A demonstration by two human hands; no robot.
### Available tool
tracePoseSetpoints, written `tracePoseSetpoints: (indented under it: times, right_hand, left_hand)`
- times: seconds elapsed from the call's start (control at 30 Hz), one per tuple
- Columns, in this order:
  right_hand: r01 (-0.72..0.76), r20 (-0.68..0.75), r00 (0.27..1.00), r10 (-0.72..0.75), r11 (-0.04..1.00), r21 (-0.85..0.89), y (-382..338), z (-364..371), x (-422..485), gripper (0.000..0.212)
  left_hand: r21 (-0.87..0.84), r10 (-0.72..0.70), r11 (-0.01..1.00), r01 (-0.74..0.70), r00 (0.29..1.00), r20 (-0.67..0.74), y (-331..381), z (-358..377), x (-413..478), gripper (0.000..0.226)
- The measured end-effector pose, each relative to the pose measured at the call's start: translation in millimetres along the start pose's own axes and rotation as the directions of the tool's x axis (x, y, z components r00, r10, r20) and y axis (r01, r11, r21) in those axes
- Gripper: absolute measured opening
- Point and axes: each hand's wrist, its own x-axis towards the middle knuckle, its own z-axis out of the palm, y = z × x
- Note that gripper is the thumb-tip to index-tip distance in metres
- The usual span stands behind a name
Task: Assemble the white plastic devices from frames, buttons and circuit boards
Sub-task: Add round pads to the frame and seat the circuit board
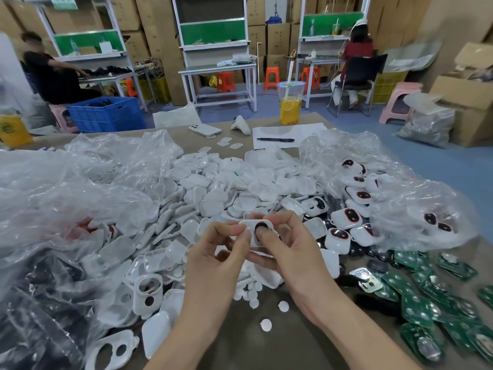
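Both hands hold one white plastic frame [249,226] above the middle of the table. My left hand [216,252] pinches its left end between thumb and fingers. My right hand [288,247] grips the right end, and its thumb presses on the dark round opening in the frame. A big heap of white frames and covers [213,188] lies behind the hands. Small white round buttons [266,325] are scattered on the table under my wrists. Green circuit boards [416,297] are piled at the right. Assembled white devices with dark red-ringed buttons [346,218] lie at the right, beyond the boards.
Crumpled clear plastic bags [66,198] cover the left side and the far right. A drink cup with a straw [290,104], a phone [205,130], a pen on paper [276,139] stand at the far table edge. Two people sit at benches behind.
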Motion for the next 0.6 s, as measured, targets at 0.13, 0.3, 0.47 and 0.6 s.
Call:
tracePoseSetpoints:
  times: [0.13, 0.3, 0.47, 0.6]
  right_hand:
    - [0.003, -0.003, 1.0, -0.003, 1.0, -0.014, 0.2, 1.3, -1.0, 0.01]
    - [0.024, 0.025, 0.999, -0.025, 1.0, 0.014, 0.8, 1.8, -1.6, 0.01]
    - [0.057, 0.055, 0.997, -0.058, 0.998, 0.034, 2.4, 3.2, -3.2, 0.012]
    - [0.063, 0.079, 0.995, -0.065, 0.998, 0.027, 1.8, 4.9, -3.8, 0.014]
  left_hand:
    - [-0.016, 0.019, 1.0, -0.019, 1.0, -0.003, -0.8, 2.5, -2.6, 0.018]
    - [-0.03, 0.02, 0.999, -0.02, 1.0, 0.003, -1.1, 1.8, -2.1, 0.028]
    - [-0.087, -0.051, 0.995, 0.057, 0.997, 0.062, -1.2, 0.0, -0.4, 0.029]
    - [-0.008, 0.013, 1.0, -0.012, 0.998, 0.068, -1.4, -2.5, -0.6, 0.029]
